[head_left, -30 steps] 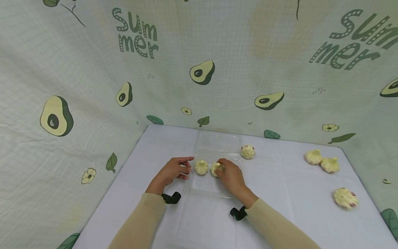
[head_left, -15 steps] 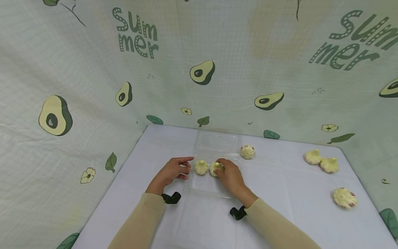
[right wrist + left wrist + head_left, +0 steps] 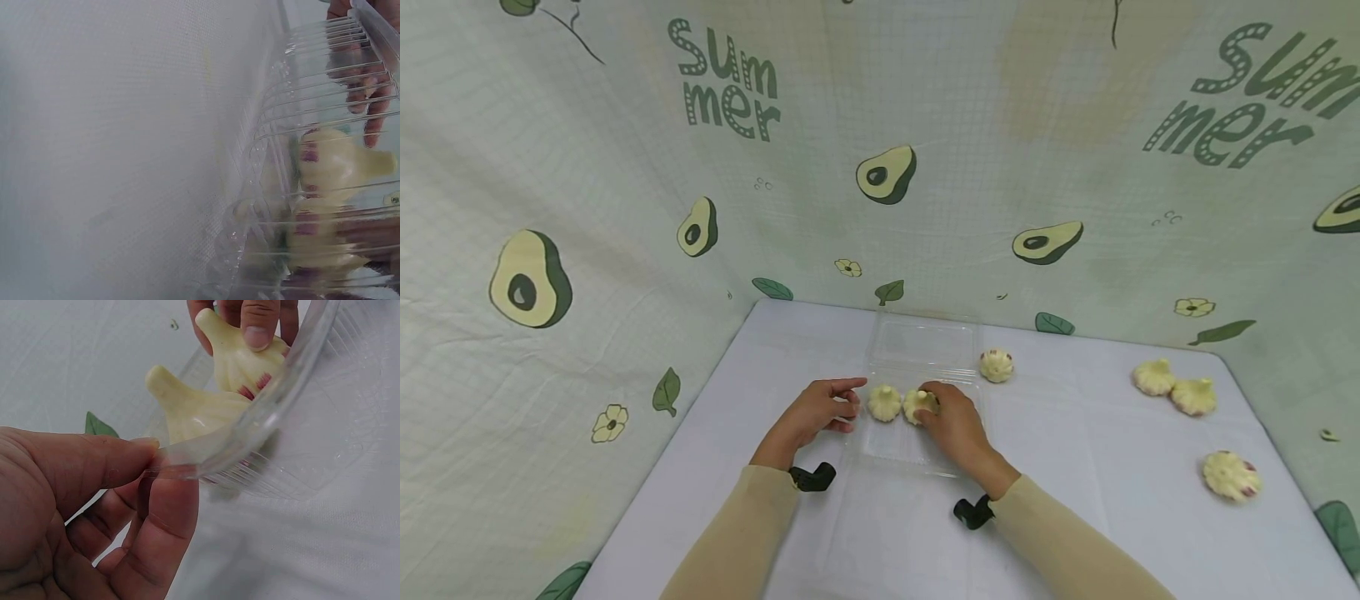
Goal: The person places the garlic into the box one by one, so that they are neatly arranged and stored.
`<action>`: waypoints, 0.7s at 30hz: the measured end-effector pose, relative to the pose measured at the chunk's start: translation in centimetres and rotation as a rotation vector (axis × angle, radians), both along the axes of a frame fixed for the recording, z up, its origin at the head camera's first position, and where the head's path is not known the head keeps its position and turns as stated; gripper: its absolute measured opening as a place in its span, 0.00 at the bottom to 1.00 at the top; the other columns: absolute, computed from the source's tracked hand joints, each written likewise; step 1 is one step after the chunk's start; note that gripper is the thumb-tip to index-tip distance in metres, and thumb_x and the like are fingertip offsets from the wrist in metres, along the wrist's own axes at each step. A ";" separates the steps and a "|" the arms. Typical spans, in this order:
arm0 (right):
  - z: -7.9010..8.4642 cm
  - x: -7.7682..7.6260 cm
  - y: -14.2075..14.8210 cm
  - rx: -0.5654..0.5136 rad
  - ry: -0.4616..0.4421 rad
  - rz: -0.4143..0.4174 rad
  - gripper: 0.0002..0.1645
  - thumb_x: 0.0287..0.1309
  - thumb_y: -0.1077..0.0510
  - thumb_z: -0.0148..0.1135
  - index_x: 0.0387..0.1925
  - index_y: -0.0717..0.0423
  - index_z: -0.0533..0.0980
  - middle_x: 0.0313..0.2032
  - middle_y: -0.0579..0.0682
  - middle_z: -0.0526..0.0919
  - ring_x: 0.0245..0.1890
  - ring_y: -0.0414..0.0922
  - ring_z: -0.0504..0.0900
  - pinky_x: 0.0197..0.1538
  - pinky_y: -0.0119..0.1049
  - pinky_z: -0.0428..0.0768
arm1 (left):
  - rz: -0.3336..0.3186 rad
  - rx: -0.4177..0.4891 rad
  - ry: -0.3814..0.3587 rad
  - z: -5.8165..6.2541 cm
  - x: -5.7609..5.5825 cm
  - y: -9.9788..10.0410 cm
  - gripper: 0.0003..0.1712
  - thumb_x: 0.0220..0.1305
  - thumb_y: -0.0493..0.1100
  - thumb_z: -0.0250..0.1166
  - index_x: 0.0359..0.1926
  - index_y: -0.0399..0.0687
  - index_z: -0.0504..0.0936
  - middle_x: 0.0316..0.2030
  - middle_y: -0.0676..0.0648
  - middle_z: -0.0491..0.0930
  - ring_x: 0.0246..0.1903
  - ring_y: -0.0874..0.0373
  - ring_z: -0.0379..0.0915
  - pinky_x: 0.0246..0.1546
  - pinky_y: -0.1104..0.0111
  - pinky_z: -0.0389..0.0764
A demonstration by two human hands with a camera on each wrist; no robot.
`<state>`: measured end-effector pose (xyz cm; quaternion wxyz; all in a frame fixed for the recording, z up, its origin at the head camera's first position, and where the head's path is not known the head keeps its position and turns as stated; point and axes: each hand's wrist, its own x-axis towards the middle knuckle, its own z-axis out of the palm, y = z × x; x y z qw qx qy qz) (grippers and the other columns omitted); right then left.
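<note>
In the head view a clear plastic clamshell box [image 3: 895, 450] lies opened on the table, its lid [image 3: 925, 343] folded back away from me. My left hand [image 3: 818, 410] pinches the box's left rim between thumb and fingers, as the left wrist view shows closely. Inside the box, one garlic bulb [image 3: 884, 403] sits near that hand, stem up. Just right of it, my right hand [image 3: 958, 427] grips a second garlic bulb [image 3: 916, 407] from the right side. In the left wrist view this held bulb [image 3: 240, 359] appears very close to the first bulb [image 3: 200, 415].
Another garlic bulb [image 3: 997, 366] lies right of the lid. Farther right are two bulbs side by side, one pale bulb [image 3: 1153, 377] against another bulb [image 3: 1195, 397], and nearer me a red-flecked bulb [image 3: 1231, 477]. A printed cloth [image 3: 955, 233] hangs behind the white table.
My right hand has shifted the held garlic bulb slightly left, nearer the other bulb in the box. My left hand stays at the rim.
</note>
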<state>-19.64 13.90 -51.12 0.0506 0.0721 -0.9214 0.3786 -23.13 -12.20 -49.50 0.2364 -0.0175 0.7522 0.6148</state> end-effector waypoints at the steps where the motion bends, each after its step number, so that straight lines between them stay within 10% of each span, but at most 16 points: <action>1: 0.0 0.0 0.0 -0.002 -0.004 0.000 0.24 0.59 0.59 0.78 0.57 0.57 0.83 0.56 0.60 0.85 0.58 0.57 0.83 0.59 0.56 0.82 | 0.002 -0.004 -0.002 0.0 0.0 0.0 0.33 0.68 0.28 0.67 0.72 0.51 0.79 0.45 0.45 0.77 0.34 0.56 0.78 0.33 0.68 0.87; 21: 0.8 0.2 0.2 -0.017 -0.038 -0.024 0.40 0.57 0.55 0.80 0.68 0.59 0.75 0.64 0.62 0.80 0.61 0.59 0.81 0.60 0.58 0.81 | 0.000 0.008 0.011 0.1 0.2 0.0 0.33 0.68 0.27 0.66 0.72 0.48 0.78 0.45 0.45 0.77 0.33 0.56 0.77 0.32 0.69 0.86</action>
